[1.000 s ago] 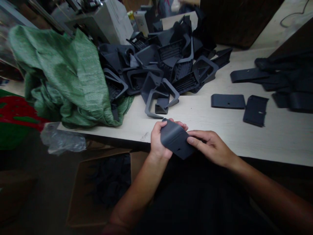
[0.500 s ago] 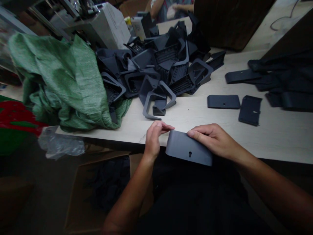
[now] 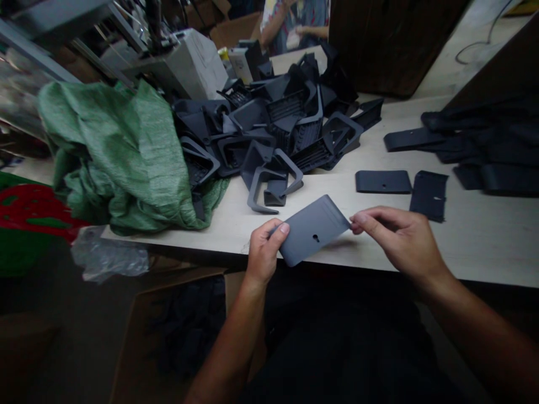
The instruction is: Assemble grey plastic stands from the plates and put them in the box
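My left hand [image 3: 265, 249] grips a grey plastic part [image 3: 309, 227] by its left end, thumb on top. The part is flat-faced with rounded corners and a small keyhole-shaped slot, and it is tilted above the front edge of the table. At its right end, my right hand [image 3: 400, 238] has thumb and fingertips pinched together against the corner. Beyond the hands, a pile of dark grey plastic brackets [image 3: 273, 118] lies on the table. Two similar dark pieces, a flat plate [image 3: 383, 182] and a second plate [image 3: 428, 196], lie to the right.
A green woven sack [image 3: 122, 151] lies at the left of the pale table [image 3: 475, 241]. More dark parts [image 3: 484, 146] are heaped at the right. Below the table edge stands a cardboard box [image 3: 130, 336] with dark pieces inside. Another person [image 3: 303, 25] is across the table.
The grey part has turned, its right end now raised. My left hand has taken hold of its left end, while my right hand has shifted from its top edge to the right corner.
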Demonstrator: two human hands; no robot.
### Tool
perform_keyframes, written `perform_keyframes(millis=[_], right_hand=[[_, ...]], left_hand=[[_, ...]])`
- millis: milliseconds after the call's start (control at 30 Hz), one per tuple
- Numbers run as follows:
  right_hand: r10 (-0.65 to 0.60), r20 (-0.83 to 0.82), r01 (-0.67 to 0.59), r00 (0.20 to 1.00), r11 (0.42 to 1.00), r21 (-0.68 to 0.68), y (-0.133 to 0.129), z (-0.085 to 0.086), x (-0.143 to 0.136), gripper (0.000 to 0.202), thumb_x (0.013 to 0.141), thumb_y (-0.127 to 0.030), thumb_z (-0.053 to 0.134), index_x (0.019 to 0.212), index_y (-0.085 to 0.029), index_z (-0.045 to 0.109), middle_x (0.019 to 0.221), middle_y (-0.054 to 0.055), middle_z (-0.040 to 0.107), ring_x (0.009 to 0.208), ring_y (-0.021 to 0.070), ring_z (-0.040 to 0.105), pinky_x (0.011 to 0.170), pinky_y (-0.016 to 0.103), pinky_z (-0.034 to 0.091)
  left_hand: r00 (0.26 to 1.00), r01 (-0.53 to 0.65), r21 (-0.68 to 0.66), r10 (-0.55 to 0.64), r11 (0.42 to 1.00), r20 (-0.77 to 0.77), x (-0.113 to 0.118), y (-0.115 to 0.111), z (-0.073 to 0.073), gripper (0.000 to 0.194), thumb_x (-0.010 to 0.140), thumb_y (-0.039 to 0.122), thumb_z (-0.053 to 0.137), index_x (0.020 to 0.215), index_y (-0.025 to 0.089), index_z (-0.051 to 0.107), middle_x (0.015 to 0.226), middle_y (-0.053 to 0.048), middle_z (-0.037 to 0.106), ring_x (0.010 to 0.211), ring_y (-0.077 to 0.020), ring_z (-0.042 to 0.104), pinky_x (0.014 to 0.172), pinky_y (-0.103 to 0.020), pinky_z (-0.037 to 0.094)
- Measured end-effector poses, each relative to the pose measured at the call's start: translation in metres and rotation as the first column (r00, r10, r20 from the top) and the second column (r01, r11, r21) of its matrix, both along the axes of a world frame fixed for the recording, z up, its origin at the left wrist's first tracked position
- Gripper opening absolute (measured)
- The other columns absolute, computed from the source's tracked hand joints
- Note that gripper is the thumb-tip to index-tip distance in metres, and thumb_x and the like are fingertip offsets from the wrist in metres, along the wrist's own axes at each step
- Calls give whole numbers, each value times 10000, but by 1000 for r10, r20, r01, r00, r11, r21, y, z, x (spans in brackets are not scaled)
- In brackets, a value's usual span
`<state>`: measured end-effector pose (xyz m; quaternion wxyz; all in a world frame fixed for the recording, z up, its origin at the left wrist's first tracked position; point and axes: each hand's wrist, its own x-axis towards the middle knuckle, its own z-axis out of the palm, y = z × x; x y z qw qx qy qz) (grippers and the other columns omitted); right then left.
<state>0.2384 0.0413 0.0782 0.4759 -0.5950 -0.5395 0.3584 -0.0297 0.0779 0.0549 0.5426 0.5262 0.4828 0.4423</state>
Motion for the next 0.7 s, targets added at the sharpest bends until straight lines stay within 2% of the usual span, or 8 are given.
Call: perform_keyframes(millis=[133,200,267,333,400,467,600,700], right_hand=[[125,-367,-219,922,949,-227,-12,-11,-14,406,908,-586,804,846,-186,837,812,77,813,744,213,752,734,324,613],[93,-555,-279,827,924,-261,-12,-16,-22,457,895,-616,807,896,-161,838,849,90,821,745,210,751,746,328,619],[47,-665,-281,745,927,-249,-10,-17,-24,466,908,-610,797,982,-152,840,926,99,835,798,218,763,804,346,627],[77,-672,-273,737,943,-191,-9,-14,-22,442,931,-575,789,1081,-162,838,1020,100,843,896,238,777,904,380,625],[199,-595,-330,778,937,-118,-11,-11,-18,412,940,-529,796,1162,-184,833,1109,93,839,1013,268,775,990,416,608],[366,-478,-450,799,890,-71,-14,-9,-16,385,954,-492,790,1213,-209,827,1161,82,830,1100,286,759,1028,424,593],[485,-373,-529,791,849,-16,-19,-17,-24,350,987,-504,739,1172,-224,837,1135,79,814,1066,273,747,960,382,602],[360,-444,-389,820,921,28,-23,-26,-34,387,995,-545,711,1102,-192,827,1115,88,802,1021,262,736,919,362,597]], left_hand=[[998,-44,19,43,999,42,10,-12,2,424,988,513,680,721,207,559,672,32,380,642,-144,331,609,-290,280],[991,135,-15,-135,991,5,13,-18,8,389,982,513,692,756,207,609,676,25,452,646,-151,390,630,-289,325],[931,364,-71,-366,929,-12,14,-19,13,365,969,541,703,833,202,693,768,-16,607,733,-188,529,714,-301,414],[902,431,-99,-431,897,26,15,-14,13,408,956,595,699,944,193,769,957,-82,734,934,-261,651,865,-336,482],[953,293,-118,-279,949,121,20,-7,9,488,941,656,678,979,184,795,1041,-117,778,1053,-299,695,962,-359,500],[962,146,-211,-89,966,259,31,1,5,547,913,712,654,939,181,784,951,-113,794,975,-290,737,936,-371,532],[855,339,-433,-82,835,512,66,4,8,531,841,673,674,980,164,731,896,-138,814,874,-327,783,885,-437,579],[830,308,-413,-30,857,557,89,-3,18,307,795,475,714,894,192,650,915,-133,830,883,-326,794,906,-446,584]])
